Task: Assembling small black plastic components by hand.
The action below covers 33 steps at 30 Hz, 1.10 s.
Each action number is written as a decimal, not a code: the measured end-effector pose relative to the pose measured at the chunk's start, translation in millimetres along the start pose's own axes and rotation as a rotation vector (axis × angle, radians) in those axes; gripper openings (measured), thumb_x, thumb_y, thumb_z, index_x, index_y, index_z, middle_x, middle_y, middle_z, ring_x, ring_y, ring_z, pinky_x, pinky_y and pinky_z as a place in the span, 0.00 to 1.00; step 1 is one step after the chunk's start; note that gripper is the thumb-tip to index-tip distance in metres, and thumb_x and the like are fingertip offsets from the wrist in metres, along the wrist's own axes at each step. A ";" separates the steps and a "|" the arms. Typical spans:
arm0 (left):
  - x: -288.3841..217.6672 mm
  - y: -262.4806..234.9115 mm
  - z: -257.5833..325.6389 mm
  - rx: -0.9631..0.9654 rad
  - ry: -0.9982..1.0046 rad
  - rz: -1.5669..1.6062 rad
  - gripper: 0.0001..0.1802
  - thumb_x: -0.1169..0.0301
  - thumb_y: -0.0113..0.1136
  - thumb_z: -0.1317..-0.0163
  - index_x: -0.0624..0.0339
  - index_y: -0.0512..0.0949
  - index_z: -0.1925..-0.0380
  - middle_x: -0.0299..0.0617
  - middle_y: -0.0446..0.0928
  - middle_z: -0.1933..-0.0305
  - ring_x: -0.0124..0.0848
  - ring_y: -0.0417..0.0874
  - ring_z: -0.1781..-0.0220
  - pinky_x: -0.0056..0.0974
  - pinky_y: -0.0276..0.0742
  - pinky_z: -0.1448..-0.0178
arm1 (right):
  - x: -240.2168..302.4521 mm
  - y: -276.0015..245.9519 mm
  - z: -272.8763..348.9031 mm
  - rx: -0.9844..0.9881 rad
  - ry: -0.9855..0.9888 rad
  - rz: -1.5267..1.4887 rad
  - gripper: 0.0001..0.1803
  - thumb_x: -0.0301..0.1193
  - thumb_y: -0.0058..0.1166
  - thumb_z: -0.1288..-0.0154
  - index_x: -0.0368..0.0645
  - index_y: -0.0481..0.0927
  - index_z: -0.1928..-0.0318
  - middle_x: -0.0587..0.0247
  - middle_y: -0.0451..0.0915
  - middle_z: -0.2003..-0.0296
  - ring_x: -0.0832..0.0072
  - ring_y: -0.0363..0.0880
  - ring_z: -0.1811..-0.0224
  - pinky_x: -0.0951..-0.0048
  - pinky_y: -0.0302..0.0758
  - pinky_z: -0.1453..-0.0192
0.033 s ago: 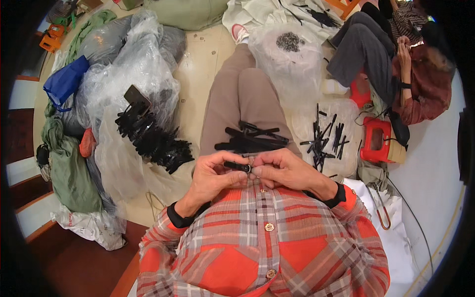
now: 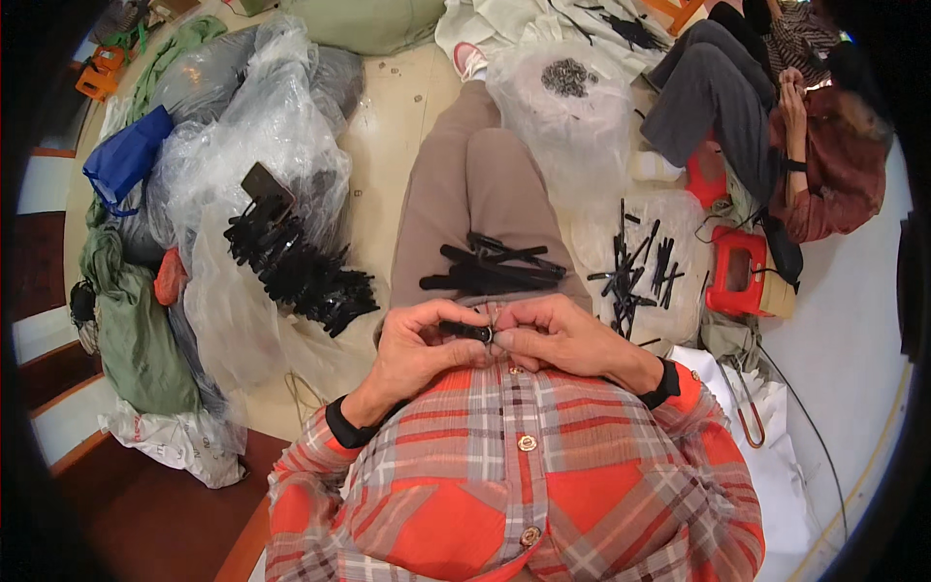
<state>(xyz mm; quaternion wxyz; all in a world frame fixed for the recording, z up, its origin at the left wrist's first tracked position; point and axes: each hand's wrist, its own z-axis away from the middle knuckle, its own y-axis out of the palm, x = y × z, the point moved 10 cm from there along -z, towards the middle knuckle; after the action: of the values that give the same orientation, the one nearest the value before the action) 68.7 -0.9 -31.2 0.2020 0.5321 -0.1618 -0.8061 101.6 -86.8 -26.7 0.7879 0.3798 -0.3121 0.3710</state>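
Against our chest, just above the lap, we seem to be midway through fitting a small metal ring onto a black clip piece (image 2: 465,332). Our left hand (image 2: 419,347) pinches it, fingers curled tight; our right hand (image 2: 562,335) presses in, closed at its end. Next calls for steady, aligned pressure.

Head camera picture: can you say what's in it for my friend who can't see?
A person's left hand and right hand pinch a small black part together near their chest. More black parts lie on their lap, beside plastic bags on the floor.
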 end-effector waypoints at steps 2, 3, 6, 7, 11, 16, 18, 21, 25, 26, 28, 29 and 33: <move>-0.4 3.2 6.7 0.028 0.036 -0.060 0.13 0.84 0.62 0.53 0.70 0.76 0.65 0.44 0.76 0.62 0.28 0.78 0.62 0.31 0.76 0.57 | -5.3 4.7 5.5 0.016 -0.025 0.104 0.10 0.31 0.43 0.35 0.39 0.70 0.71 0.73 0.66 0.83 0.87 0.60 0.80 0.82 0.59 0.77; 0.3 5.3 10.1 0.050 0.059 -0.098 0.13 0.84 0.61 0.51 0.70 0.75 0.63 0.45 0.77 0.63 0.28 0.79 0.62 0.30 0.77 0.57 | -2.6 11.1 9.3 0.020 -0.012 0.021 0.10 0.31 0.44 0.36 0.39 0.69 0.73 0.73 0.66 0.83 0.87 0.60 0.80 0.82 0.59 0.77; 9.6 8.8 17.1 0.061 0.029 -0.068 0.12 0.83 0.59 0.49 0.69 0.76 0.62 0.45 0.78 0.63 0.27 0.79 0.62 0.29 0.78 0.57 | -3.8 14.4 12.3 -0.003 -0.011 0.057 0.10 0.30 0.44 0.37 0.39 0.69 0.73 0.73 0.66 0.83 0.86 0.61 0.80 0.82 0.59 0.77; 11.9 9.1 17.8 0.051 0.041 -0.065 0.12 0.83 0.59 0.49 0.69 0.76 0.63 0.45 0.78 0.63 0.27 0.80 0.62 0.29 0.78 0.57 | -4.6 14.5 11.9 -0.001 -0.003 0.049 0.10 0.30 0.44 0.37 0.39 0.69 0.73 0.73 0.66 0.83 0.86 0.61 0.80 0.82 0.59 0.77; 24.7 8.4 21.7 0.015 0.113 -0.071 0.11 0.83 0.59 0.49 0.69 0.76 0.63 0.45 0.78 0.64 0.27 0.80 0.64 0.28 0.78 0.59 | -12.6 14.0 13.2 -0.013 0.061 0.146 0.10 0.31 0.44 0.37 0.38 0.69 0.74 0.72 0.67 0.84 0.86 0.62 0.80 0.82 0.60 0.77; 37.7 3.7 19.0 -0.004 -0.043 0.108 0.13 0.83 0.59 0.49 0.69 0.75 0.61 0.46 0.78 0.66 0.27 0.80 0.66 0.28 0.78 0.60 | -24.7 11.9 12.0 0.024 0.154 0.017 0.12 0.32 0.42 0.36 0.38 0.72 0.73 0.72 0.69 0.83 0.86 0.64 0.79 0.82 0.61 0.76; 35.7 7.3 20.3 0.013 -0.040 0.085 0.13 0.82 0.59 0.48 0.69 0.75 0.60 0.46 0.79 0.67 0.27 0.80 0.66 0.28 0.78 0.60 | -19.3 12.4 12.4 0.038 0.127 0.057 0.12 0.32 0.42 0.35 0.38 0.72 0.73 0.72 0.69 0.82 0.87 0.64 0.79 0.82 0.61 0.76; 36.5 5.8 19.8 0.019 -0.035 0.074 0.13 0.83 0.59 0.48 0.70 0.75 0.61 0.47 0.79 0.66 0.27 0.80 0.66 0.27 0.78 0.60 | -14.8 14.2 13.7 0.055 0.090 0.098 0.13 0.33 0.42 0.35 0.38 0.72 0.72 0.72 0.69 0.82 0.87 0.64 0.79 0.82 0.61 0.76; 34.4 8.6 18.3 0.005 -0.005 0.045 0.12 0.83 0.59 0.48 0.70 0.75 0.61 0.47 0.79 0.66 0.26 0.80 0.66 0.27 0.78 0.61 | -10.2 15.6 12.4 0.056 0.074 0.153 0.13 0.33 0.42 0.35 0.38 0.72 0.72 0.73 0.69 0.82 0.88 0.64 0.78 0.83 0.61 0.76; 30.4 8.3 17.0 -0.017 0.034 0.016 0.12 0.82 0.59 0.49 0.70 0.76 0.62 0.46 0.79 0.67 0.26 0.80 0.67 0.27 0.78 0.62 | -10.9 14.5 11.4 0.057 0.074 0.154 0.13 0.33 0.42 0.35 0.38 0.72 0.72 0.73 0.69 0.82 0.88 0.64 0.78 0.83 0.61 0.76; 22.9 6.5 14.4 -0.038 0.083 -0.020 0.11 0.82 0.60 0.49 0.69 0.76 0.63 0.45 0.79 0.68 0.25 0.80 0.68 0.27 0.78 0.64 | -17.8 8.5 7.0 0.052 0.103 0.117 0.11 0.33 0.43 0.36 0.38 0.72 0.71 0.67 0.71 0.81 0.83 0.67 0.78 0.79 0.64 0.74; 24.9 2.3 14.2 -0.063 0.041 -0.069 0.11 0.81 0.60 0.49 0.69 0.76 0.64 0.44 0.79 0.70 0.24 0.79 0.70 0.27 0.77 0.65 | -22.4 8.1 3.7 0.053 0.098 0.123 0.11 0.33 0.43 0.36 0.38 0.72 0.71 0.67 0.71 0.81 0.83 0.67 0.78 0.79 0.64 0.74; 20.8 -18.5 2.6 -0.223 0.030 -0.080 0.10 0.79 0.61 0.49 0.68 0.76 0.65 0.40 0.78 0.75 0.21 0.77 0.76 0.25 0.75 0.72 | 51.2 -16.5 14.2 -0.482 -0.522 0.793 0.13 0.36 0.49 0.41 0.37 0.74 0.68 0.52 0.74 0.74 0.63 0.73 0.68 0.65 0.69 0.63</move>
<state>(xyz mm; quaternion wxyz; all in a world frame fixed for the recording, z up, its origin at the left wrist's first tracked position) 56.2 4.8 -55.5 0.2302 0.5244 -0.0466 -0.8184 139.3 -87.9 14.3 0.5481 0.1208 -0.6938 0.4512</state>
